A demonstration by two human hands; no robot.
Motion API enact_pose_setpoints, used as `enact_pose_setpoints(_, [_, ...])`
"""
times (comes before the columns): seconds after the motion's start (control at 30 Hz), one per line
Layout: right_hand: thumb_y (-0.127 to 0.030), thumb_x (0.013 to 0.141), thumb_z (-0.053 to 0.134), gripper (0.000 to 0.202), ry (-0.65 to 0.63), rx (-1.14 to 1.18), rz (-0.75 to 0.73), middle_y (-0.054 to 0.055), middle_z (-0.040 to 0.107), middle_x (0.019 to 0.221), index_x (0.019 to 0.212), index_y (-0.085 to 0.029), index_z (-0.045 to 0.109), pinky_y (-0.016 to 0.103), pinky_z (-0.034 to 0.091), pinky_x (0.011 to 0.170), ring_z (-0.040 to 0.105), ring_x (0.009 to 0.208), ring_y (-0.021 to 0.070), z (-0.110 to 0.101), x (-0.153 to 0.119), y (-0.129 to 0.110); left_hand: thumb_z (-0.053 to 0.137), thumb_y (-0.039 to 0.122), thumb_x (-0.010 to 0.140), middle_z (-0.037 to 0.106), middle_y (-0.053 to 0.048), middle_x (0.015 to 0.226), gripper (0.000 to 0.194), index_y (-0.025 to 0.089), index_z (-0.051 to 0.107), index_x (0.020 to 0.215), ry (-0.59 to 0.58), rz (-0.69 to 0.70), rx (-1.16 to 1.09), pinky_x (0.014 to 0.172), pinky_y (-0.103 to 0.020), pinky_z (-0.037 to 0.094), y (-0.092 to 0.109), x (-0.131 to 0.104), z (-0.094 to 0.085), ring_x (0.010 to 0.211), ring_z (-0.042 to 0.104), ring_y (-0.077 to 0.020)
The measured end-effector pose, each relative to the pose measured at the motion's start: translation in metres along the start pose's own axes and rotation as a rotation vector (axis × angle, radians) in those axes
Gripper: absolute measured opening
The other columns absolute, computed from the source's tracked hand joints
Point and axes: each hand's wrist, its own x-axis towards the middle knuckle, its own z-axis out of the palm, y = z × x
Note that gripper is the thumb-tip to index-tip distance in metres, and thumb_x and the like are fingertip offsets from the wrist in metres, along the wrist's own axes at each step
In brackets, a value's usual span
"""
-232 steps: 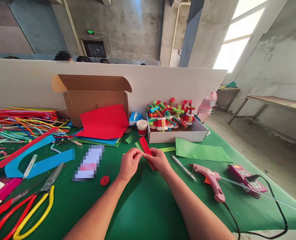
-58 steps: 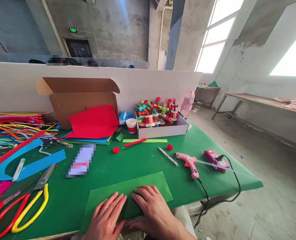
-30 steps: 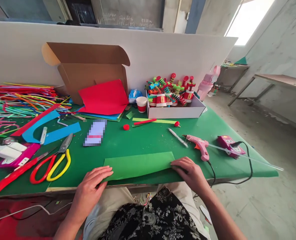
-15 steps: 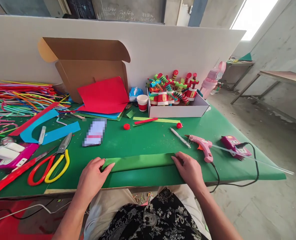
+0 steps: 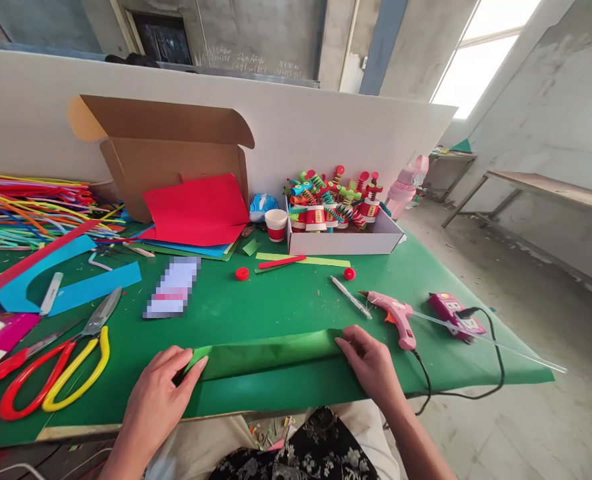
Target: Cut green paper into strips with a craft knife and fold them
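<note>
My left fingers (image 5: 195, 378) are clamped on the left end of the green paper (image 5: 271, 355), my right fingers (image 5: 350, 353) on its right end. It spans between them, over the desk (image 5: 266, 307). Scissors (image 5: 96, 325) lie left of my left fingers; pen (image 5: 351, 297) beyond my right fingers, glue gun (image 5: 401, 325) to their right.

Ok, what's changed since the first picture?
The green paper came nearer from beyond the glue gun, looks folded, and is held at its ends by left hand and right hand. The red strip was let go. Glue gun, scissors and phone stayed put.
</note>
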Motion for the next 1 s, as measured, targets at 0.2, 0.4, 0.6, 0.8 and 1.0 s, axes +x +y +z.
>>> enact_pose_setpoints(0.2, [-0.046,0.086,0.060,0.026,-0.152,0.006,-0.047,-0.002,0.060,0.062,0.085,-0.021,0.069,0.025,0.046,0.056,0.056,0.057,0.0149,-0.016,-0.005,0.000,0.051,0.066,0.086,0.068,-0.002,0.076,0.047,0.025,0.068,0.074,-0.072,-0.017,-0.148,0.066,-0.025,0.051,-0.005,-0.005,-0.014,0.072,0.063,-0.0179])
enact_pose_setpoints(0.4, [-0.041,0.090,0.058,0.024,-0.284,0.010,-0.092,0.004,0.070,0.079,0.081,-0.023,0.071,0.030,0.052,0.071,0.065,0.075,0.0192,-0.030,-0.013,0.002,0.056,0.071,0.082,0.072,-0.003,0.079,0.044,0.032,0.075,0.074,-0.236,0.078,-0.309,0.072,-0.027,0.056,-0.010,-0.012,-0.023,0.078,0.068,-0.0191])
enact_pose_setpoints(0.6, [-0.054,0.092,0.052,0.042,-0.264,-0.029,-0.090,0.004,0.064,0.069,0.069,-0.022,0.068,0.030,0.050,0.065,0.058,0.068,0.0186,-0.029,-0.013,0.004,0.050,0.067,0.088,0.071,-0.003,0.077,0.049,0.029,0.075,0.069,-0.221,0.022,-0.291,0.072,-0.026,0.054,0.001,-0.011,-0.029,0.075,0.065,-0.0171])
enact_pose_setpoints(0.8, [-0.065,0.089,0.046,0.056,-0.208,-0.156,-0.032,0.001,0.052,0.058,0.055,-0.022,0.053,0.028,0.040,0.053,0.050,0.056,0.0155,-0.024,-0.009,0.001,0.050,0.070,0.085,0.071,-0.002,0.075,0.053,0.026,0.073,0.066,-0.176,-0.074,-0.257,0.070,-0.025,0.053,0.007,-0.009,-0.025,0.073,0.063,-0.0170])
enact_pose_setpoints(1.0, [-0.069,0.088,0.042,0.060,-0.142,-0.230,-0.043,-0.001,0.047,0.051,0.051,-0.022,0.037,0.028,0.034,0.049,0.044,0.050,0.0137,-0.020,-0.007,-0.004,0.044,0.065,0.090,0.068,-0.002,0.071,0.056,0.024,0.064,0.058,-0.150,-0.099,-0.138,0.063,-0.026,0.048,0.006,-0.007,-0.023,0.068,0.060,-0.0169])
